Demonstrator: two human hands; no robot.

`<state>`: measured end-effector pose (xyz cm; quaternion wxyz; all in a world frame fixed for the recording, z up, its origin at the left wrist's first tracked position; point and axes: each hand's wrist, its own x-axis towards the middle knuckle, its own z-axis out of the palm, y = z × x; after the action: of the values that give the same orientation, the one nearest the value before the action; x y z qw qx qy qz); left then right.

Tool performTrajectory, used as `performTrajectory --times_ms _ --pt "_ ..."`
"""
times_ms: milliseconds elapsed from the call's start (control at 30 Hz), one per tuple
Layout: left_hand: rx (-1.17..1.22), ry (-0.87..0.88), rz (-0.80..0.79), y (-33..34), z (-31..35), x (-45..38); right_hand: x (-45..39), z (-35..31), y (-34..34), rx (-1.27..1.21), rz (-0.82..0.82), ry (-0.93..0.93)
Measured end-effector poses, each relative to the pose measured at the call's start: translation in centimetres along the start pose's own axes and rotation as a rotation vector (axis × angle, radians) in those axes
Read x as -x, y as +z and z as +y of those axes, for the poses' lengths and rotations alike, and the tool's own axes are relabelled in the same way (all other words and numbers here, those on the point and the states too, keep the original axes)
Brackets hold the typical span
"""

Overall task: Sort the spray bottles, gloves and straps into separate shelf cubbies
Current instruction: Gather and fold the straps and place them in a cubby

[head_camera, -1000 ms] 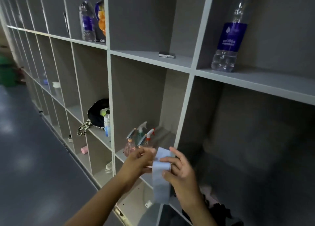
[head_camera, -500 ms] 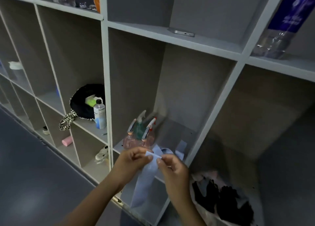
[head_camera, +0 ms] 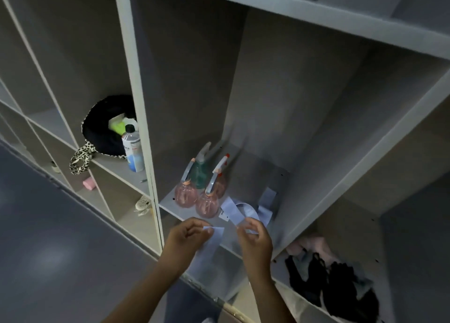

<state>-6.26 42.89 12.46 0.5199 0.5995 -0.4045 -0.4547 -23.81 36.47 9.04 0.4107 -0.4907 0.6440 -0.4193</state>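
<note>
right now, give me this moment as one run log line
left hand: pinches strap end | right hand: pinches strap | spray bottles: grouped in middle cubby | gloves: lower right cubby | strap: not yet shelved

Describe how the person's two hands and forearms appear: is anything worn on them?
The left hand and right hand are bare, without gloves. No ring, watch or bracelet is visible. Both forearms are uncovered as far as the picture's lower edge; no sleeve shows.

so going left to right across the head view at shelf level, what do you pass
leopard-print strap → black bag → white bottle → spray bottles → pale straps → dark gloves
</note>
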Motion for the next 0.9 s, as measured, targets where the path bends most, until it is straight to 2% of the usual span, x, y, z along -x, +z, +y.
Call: performTrajectory --times_ms 133,267,400,533,667,733,800,900 --pt "-0.002 -0.057 0.036 0.7 -0.4 -3.7 -5.2 3.5 2.2 0.080 0.151 0.064" --pt "-0.038 -0.036 0.048 1.4 -0.1 -6.4 -9.8 6.9 3.5 0.246 0.236 0.094" --pt "-0.045 -0.027 0.031 1.6 0.7 -8.0 -12.8 8.6 4.1 0.394 0.227 0.210" --pt "-0.129 0.019 -0.011 1.3 1.7 -9.4 -13.7 8.4 3.1 0.381 0.099 0.275" --pt "-0.248 0.094 -0.129 0.4 2.4 -11.2 -13.6 7.0 3.1 0.376 0.083 0.165" --pt "-0.268 0.137 -0.193 -0.1 2.9 -12.0 -13.1 5.9 3.4 0.377 0.205 0.014" --pt "-0.262 0.171 -0.217 -0.5 3.4 -12.8 -12.5 4.0 3.5 0.273 0.268 -0.077" --pt "-0.244 0.174 -0.228 -1.0 4.0 -13.9 -10.4 -1.0 3.2 0.100 0.220 -0.178"
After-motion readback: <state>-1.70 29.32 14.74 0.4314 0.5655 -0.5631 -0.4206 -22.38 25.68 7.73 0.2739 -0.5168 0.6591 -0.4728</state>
